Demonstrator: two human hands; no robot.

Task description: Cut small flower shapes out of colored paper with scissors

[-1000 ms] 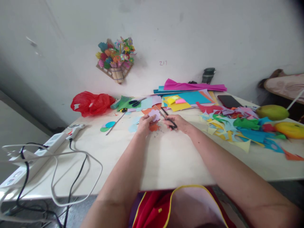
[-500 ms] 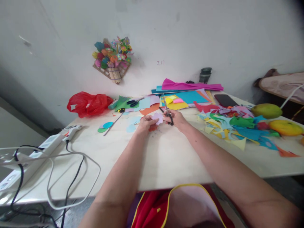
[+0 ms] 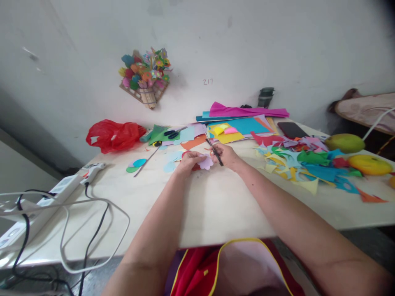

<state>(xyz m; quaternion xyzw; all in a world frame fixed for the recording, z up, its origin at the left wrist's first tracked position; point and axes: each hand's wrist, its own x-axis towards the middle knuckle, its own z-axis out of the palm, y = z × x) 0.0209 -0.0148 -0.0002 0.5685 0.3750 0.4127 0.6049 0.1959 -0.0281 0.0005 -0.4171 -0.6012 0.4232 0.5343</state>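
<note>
Between the thumb and fingers of my left hand [image 3: 189, 162] is a pale purple paper flower [image 3: 205, 162] with a scalloped edge. My right hand [image 3: 226, 155] grips dark-handled scissors [image 3: 217, 154], their blades pointing up and to the left, away from me. The scissors are just right of the flower, and the two appear apart. A red paper piece [image 3: 196, 166] lies behind my left fingers, partly hidden. Light blue paper circles [image 3: 169, 166] rest on the table to the left of that hand.
Paper scraps [image 3: 296, 164] are heaped on the right, near a phone [image 3: 292, 130] and two mango-like fruits [image 3: 345, 143]. Coloured sheets [image 3: 243, 126] and a second pair of scissors [image 3: 171, 134] lie at the back. A red plastic bag [image 3: 114, 135], power strip [image 3: 43, 205] and loose cables occupy the left.
The paper flower has turned and moved slightly lower in my left fingers, showing more of its face. The scissors have tilted further left in my right hand.
</note>
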